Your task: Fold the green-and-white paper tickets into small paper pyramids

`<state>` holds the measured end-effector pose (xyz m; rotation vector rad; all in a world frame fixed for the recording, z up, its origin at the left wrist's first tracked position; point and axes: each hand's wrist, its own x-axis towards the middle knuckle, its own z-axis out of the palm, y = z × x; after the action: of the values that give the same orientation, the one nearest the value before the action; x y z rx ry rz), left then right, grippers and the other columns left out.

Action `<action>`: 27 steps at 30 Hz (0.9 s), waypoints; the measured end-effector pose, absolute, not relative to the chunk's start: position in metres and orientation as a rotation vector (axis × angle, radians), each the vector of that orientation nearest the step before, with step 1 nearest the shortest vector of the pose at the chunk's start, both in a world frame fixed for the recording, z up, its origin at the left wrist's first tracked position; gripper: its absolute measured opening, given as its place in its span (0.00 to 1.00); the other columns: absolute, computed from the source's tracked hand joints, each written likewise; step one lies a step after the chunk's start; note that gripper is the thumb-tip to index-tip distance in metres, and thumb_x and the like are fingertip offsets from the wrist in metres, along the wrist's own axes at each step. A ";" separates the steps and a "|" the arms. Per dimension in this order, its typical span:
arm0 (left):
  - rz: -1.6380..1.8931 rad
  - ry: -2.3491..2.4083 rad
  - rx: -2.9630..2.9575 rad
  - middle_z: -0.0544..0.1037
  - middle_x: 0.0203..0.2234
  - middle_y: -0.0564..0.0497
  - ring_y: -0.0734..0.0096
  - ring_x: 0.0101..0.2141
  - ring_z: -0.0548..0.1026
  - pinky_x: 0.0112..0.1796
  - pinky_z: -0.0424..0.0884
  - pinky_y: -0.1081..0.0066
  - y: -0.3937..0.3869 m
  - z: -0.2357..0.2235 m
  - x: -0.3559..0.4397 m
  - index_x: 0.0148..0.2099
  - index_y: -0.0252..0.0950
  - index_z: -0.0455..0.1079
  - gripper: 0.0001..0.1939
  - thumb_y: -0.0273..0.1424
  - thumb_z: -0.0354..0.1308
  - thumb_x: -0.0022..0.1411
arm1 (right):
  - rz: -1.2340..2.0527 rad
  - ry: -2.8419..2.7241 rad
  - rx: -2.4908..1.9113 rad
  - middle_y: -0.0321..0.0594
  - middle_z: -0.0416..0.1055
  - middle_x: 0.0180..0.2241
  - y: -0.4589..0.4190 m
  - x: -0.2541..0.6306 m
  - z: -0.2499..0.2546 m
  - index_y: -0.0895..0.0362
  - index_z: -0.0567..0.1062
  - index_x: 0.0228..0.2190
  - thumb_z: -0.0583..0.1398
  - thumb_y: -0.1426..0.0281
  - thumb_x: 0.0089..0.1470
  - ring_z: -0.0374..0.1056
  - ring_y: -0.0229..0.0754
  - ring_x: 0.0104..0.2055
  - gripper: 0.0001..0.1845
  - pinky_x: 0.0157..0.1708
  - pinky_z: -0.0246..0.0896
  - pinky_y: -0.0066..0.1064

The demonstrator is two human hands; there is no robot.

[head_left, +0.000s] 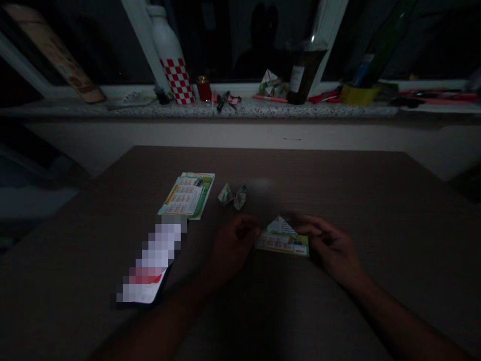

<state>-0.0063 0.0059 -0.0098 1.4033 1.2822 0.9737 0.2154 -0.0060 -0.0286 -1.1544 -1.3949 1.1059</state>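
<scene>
The printed paper sheet, part-folded with its top corners turned in to a point (282, 236), lies flat on the brown wood-grain table (338, 190), pinned between my two hands. My left hand (232, 245) sits at the sheet's left edge with the fingers curled in; in this dim light I cannot tell whether they pinch the paper or merely press it. My right hand (330, 245) lies over the sheet's right edge, fingers spread and flat, apparently holding it down so the folds keep their line. Neither hand lifts the sheet off the table.

Just beyond the sheet, toward the window, stand two small folded paper figures (233, 195), close together, set clear of the working area. Left of the sheet and a little further off lies a flat green-and-orange printed leaflet (188, 194), unfolded. Nearer me, left of the sheet, rests a pale oblong item (152, 265), obscured. Well beyond the sheet, on the speckled stone windowsill (112, 109), stand a white bottle with a red-checked band (171, 55) and a dark glass bottle (304, 70).
</scene>
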 end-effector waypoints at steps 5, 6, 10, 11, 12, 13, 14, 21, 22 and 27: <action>1.031 1.325 1.415 0.76 0.31 0.52 0.70 0.34 0.74 0.34 0.68 0.73 0.006 -0.011 -0.005 0.38 0.34 0.69 0.05 0.29 0.57 0.57 | 1.095 -1.345 -1.185 0.38 0.79 0.33 -0.008 0.215 -0.027 0.54 0.75 0.40 0.59 0.67 0.54 0.74 0.41 0.35 0.11 0.34 0.69 0.29; 1.046 1.331 1.420 0.76 0.31 0.52 0.70 0.34 0.74 0.35 0.68 0.73 0.006 -0.011 -0.005 0.37 0.34 0.69 0.05 0.29 0.57 0.58 | 1.077 -1.347 -1.189 0.38 0.78 0.32 -0.008 0.214 -0.026 0.54 0.75 0.40 0.60 0.67 0.53 0.74 0.40 0.34 0.11 0.34 0.69 0.28; 1.029 1.317 1.417 0.77 0.34 0.51 0.69 0.36 0.75 0.37 0.69 0.73 0.003 -0.008 -0.004 0.40 0.34 0.70 0.08 0.30 0.59 0.57 | 0.965 -1.427 -1.179 0.35 0.77 0.27 -0.011 0.208 -0.024 0.53 0.73 0.41 0.64 0.70 0.49 0.74 0.38 0.29 0.15 0.31 0.70 0.26; 0.994 1.284 1.408 0.77 0.35 0.50 0.68 0.37 0.75 0.37 0.69 0.73 0.002 -0.007 -0.004 0.41 0.34 0.70 0.10 0.30 0.60 0.56 | 0.920 -1.476 -1.170 0.34 0.77 0.27 -0.012 0.206 -0.024 0.53 0.73 0.41 0.65 0.71 0.49 0.74 0.38 0.28 0.15 0.31 0.70 0.26; 0.939 1.241 1.406 0.77 0.36 0.49 0.67 0.37 0.75 0.37 0.69 0.72 0.000 -0.005 -0.003 0.42 0.34 0.70 0.12 0.32 0.61 0.55 | 0.876 -1.534 -1.155 0.34 0.77 0.26 -0.013 0.205 -0.024 0.53 0.73 0.40 0.64 0.72 0.49 0.74 0.37 0.28 0.14 0.31 0.70 0.26; 0.869 1.199 1.412 0.78 0.35 0.49 0.67 0.37 0.75 0.37 0.69 0.72 -0.001 -0.004 -0.002 0.43 0.34 0.71 0.14 0.33 0.62 0.54 | 0.834 -1.591 -1.135 0.33 0.77 0.25 -0.014 0.204 -0.024 0.54 0.73 0.39 0.64 0.73 0.49 0.74 0.37 0.27 0.12 0.30 0.70 0.26; 0.793 1.169 1.425 0.79 0.34 0.49 0.66 0.36 0.75 0.35 0.69 0.72 -0.002 -0.003 -0.001 0.42 0.33 0.72 0.15 0.35 0.63 0.53 | 0.795 -1.642 -1.112 0.33 0.77 0.25 -0.015 0.203 -0.024 0.54 0.74 0.37 0.65 0.73 0.49 0.74 0.37 0.26 0.11 0.30 0.70 0.26; 0.654 1.190 1.404 0.80 0.28 0.52 0.69 0.29 0.74 0.29 0.64 0.75 -0.007 -0.002 0.002 0.38 0.35 0.77 0.12 0.37 0.61 0.55 | 0.534 -1.845 -0.902 0.39 0.78 0.29 -0.017 0.200 -0.013 0.56 0.77 0.31 0.64 0.77 0.50 0.75 0.40 0.31 0.06 0.31 0.72 0.28; 0.670 1.179 1.408 0.80 0.29 0.52 0.69 0.30 0.75 0.29 0.64 0.75 -0.007 -0.002 0.002 0.38 0.35 0.78 0.12 0.37 0.61 0.55 | 0.506 -1.863 -0.885 0.41 0.78 0.32 -0.016 0.201 -0.012 0.56 0.78 0.32 0.64 0.77 0.50 0.75 0.41 0.33 0.06 0.33 0.72 0.28; 0.712 1.200 1.466 0.80 0.28 0.52 0.69 0.30 0.75 0.29 0.65 0.76 -0.009 0.004 0.002 0.37 0.36 0.78 0.11 0.36 0.61 0.56 | 0.478 -1.902 -0.885 0.44 0.77 0.36 -0.015 0.202 -0.012 0.57 0.79 0.36 0.62 0.78 0.52 0.75 0.42 0.36 0.09 0.35 0.72 0.29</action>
<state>0.0019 -0.0087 0.0040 1.4664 1.2000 0.7125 0.2024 -0.0146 -0.0119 -0.8846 -1.9023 0.4782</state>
